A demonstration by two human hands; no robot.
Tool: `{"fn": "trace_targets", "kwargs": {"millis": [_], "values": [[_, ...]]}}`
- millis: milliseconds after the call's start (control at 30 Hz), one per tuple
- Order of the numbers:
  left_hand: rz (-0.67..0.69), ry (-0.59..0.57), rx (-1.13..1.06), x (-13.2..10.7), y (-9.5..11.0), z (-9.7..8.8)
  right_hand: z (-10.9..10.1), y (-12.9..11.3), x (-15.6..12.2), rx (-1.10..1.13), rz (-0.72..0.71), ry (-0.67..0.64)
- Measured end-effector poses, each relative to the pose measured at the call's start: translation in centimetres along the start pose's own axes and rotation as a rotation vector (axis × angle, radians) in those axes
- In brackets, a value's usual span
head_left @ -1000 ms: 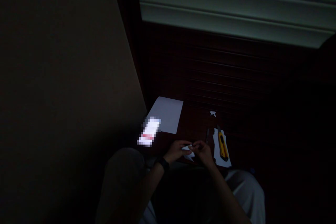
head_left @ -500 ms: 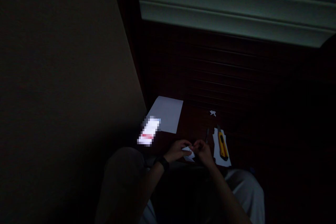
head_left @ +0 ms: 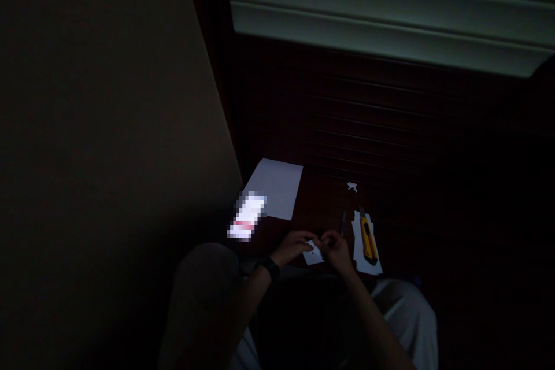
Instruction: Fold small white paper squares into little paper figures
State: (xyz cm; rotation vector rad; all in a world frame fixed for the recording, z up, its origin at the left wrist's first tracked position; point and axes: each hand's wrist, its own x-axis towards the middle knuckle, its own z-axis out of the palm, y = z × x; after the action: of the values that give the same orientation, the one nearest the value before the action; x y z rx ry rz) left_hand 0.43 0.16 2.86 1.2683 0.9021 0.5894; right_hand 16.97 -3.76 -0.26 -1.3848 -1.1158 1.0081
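Between my hands is a small white piece of paper [head_left: 313, 256] with a dark mark on it. My left hand [head_left: 295, 246], with a dark band at the wrist, grips the paper's left and upper edge between thumb and fingers. From the other side, my right hand [head_left: 336, 250] pinches its upper right edge, fingers curled. The fingertips nearly meet at the top of the paper, and the dim light hides their exact grip. Just beyond my right hand lies a dark pen [head_left: 342, 223]. Right of it, a yellow utility knife [head_left: 368, 240] rests on white paper pieces [head_left: 358, 254].
A large white sheet [head_left: 280, 188] lies at the back left of the dark table, with a lit, blurred-out phone [head_left: 247, 218] over its lower left corner. A small paper scrap [head_left: 352, 187] sits at the back. A wall [head_left: 130, 98] bounds the left side.
The small paper has gone from tilted, with a folded look, to lying flatter, its dark mark showing more clearly. Both hands have barely shifted.
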Motion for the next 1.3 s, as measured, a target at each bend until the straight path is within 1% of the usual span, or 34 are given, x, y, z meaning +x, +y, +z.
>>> {"fn": "trace_targets", "kwargs": {"millis": [167, 300, 433, 667, 967, 1167, 1300], "values": [[-0.054, -0.038, 0.016, 0.4, -0.2, -0.2, -0.1, -0.7, -0.1, -0.016, -0.010, -0.025], [-0.098, -0.063, 0.042, 0.8, -0.3, -0.4, -0.1, -0.7, -0.2, -0.015, -0.005, -0.038], [-0.087, -0.076, 0.042, 1.0, -0.4, -0.5, -0.1, -0.5, -0.1, -0.006, -0.003, -0.037], [-0.065, -0.064, 0.049, 1.0, -0.6, -0.6, -0.1, -0.4, -0.1, 0.006, 0.003, -0.056], [-0.065, -0.049, 0.064, 0.8, -0.6, -1.0, -0.6, -0.1, -0.4, 0.077, 0.080, -0.159], [-0.069, -0.033, 0.080, 0.9, -0.7, -0.6, -0.5, 0.6, -0.2, 0.087, 0.087, -0.125], [-0.069, -0.026, 0.089, 0.7, -0.3, -0.7, -0.6, 0.8, 0.1, 0.100, 0.089, -0.117]]}}
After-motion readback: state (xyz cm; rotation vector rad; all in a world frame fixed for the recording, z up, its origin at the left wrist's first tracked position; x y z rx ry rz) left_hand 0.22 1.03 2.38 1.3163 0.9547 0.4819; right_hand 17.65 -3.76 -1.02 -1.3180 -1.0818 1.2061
